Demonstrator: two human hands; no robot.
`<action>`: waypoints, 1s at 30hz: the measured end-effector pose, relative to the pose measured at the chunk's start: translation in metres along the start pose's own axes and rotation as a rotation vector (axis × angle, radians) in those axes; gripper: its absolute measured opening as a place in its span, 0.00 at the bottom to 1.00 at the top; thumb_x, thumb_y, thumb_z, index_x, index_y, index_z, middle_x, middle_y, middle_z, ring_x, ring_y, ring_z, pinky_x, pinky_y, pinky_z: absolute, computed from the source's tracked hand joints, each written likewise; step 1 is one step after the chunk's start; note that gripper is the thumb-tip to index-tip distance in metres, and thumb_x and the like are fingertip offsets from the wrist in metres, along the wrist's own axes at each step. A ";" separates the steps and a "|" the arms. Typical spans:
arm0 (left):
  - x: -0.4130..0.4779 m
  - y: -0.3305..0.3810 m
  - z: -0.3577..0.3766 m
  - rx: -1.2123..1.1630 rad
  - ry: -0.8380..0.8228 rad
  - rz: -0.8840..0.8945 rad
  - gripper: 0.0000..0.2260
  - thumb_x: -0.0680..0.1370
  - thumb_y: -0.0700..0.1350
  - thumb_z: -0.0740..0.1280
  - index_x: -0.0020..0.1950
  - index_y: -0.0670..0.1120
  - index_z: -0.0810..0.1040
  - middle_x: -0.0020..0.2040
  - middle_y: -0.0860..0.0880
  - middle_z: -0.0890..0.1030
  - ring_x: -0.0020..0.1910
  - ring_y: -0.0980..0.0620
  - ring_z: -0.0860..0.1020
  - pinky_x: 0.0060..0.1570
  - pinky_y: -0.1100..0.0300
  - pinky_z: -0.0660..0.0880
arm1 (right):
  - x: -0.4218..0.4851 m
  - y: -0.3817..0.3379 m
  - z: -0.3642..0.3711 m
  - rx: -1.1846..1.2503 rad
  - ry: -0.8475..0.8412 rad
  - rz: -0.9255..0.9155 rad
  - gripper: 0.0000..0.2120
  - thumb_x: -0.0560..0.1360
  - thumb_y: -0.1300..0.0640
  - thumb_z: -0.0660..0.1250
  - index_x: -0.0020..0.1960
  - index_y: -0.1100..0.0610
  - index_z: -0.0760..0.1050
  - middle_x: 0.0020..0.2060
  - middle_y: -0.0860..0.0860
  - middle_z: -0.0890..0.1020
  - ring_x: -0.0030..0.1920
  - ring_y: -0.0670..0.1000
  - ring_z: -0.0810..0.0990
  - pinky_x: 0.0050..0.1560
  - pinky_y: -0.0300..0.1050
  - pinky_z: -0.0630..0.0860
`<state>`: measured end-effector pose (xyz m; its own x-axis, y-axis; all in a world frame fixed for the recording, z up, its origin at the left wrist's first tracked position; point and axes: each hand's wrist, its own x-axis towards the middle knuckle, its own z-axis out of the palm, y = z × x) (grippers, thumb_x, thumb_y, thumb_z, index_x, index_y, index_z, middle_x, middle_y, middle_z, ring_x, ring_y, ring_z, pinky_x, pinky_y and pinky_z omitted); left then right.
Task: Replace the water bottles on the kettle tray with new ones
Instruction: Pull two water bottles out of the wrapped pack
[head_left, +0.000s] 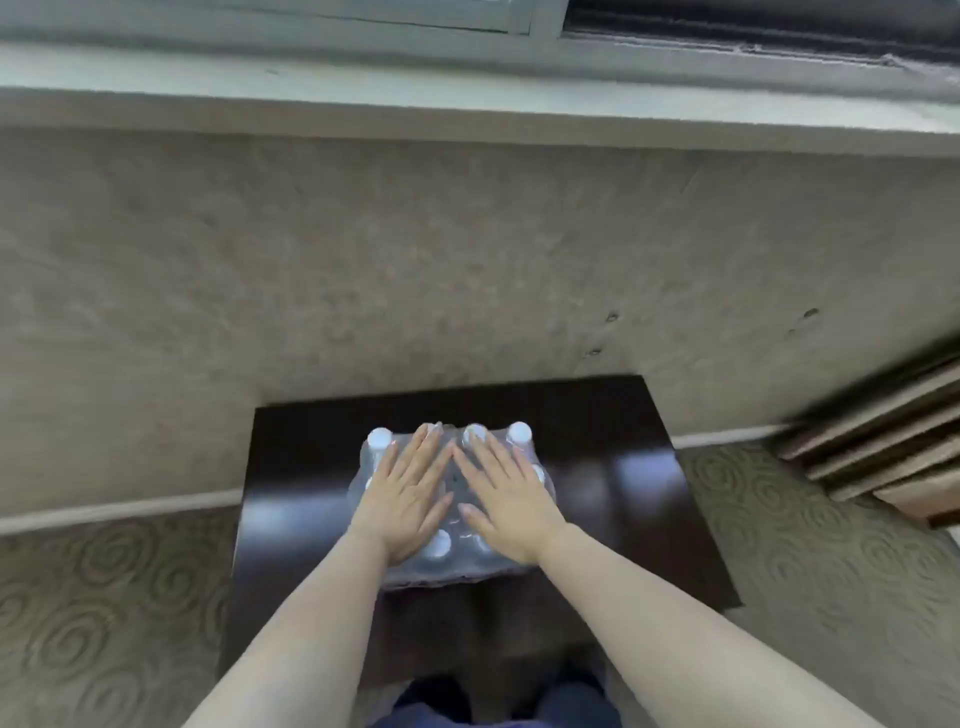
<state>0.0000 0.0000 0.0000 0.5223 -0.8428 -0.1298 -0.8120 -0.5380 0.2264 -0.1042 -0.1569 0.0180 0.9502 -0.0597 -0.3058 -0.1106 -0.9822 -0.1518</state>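
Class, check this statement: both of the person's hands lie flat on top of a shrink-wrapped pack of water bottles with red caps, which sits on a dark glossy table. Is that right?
Not quite: the caps are white, not red, as the head view shows. The left hand and right hand do lie flat on the shrink-wrapped pack of water bottles, which sits on the dark glossy table.

Hotel-style guest room, by the look of the fittings.
Swirl-patterned carpet (104, 613) spread either side of the fingers (431, 447), textured wallpaper (415, 260) beyond them, a window sill (467, 104) farther off, a dark glossy table (623, 493) beneath.
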 end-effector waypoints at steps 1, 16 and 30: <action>-0.001 0.002 0.002 0.025 0.001 0.012 0.28 0.80 0.57 0.42 0.78 0.47 0.43 0.78 0.48 0.40 0.77 0.45 0.38 0.72 0.53 0.28 | -0.002 -0.003 0.006 0.008 -0.022 0.005 0.31 0.83 0.43 0.47 0.80 0.50 0.36 0.78 0.51 0.34 0.79 0.53 0.36 0.78 0.55 0.35; -0.005 0.004 0.002 0.019 0.032 0.040 0.20 0.81 0.46 0.57 0.72 0.44 0.70 0.75 0.46 0.68 0.79 0.45 0.54 0.75 0.45 0.43 | -0.010 -0.007 0.025 0.018 0.010 0.053 0.28 0.83 0.43 0.45 0.80 0.48 0.43 0.81 0.51 0.42 0.80 0.52 0.42 0.76 0.56 0.32; 0.013 0.018 -0.015 -0.038 -0.089 -0.166 0.14 0.79 0.44 0.61 0.64 0.49 0.77 0.65 0.54 0.79 0.79 0.55 0.48 0.76 0.52 0.51 | -0.007 -0.001 0.027 0.087 0.019 -0.018 0.25 0.83 0.42 0.45 0.77 0.47 0.61 0.81 0.52 0.44 0.80 0.55 0.47 0.76 0.57 0.32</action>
<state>-0.0043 -0.0208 0.0166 0.6220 -0.7410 -0.2530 -0.7049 -0.6706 0.2311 -0.1190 -0.1503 -0.0052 0.9576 -0.0465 -0.2843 -0.1176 -0.9640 -0.2385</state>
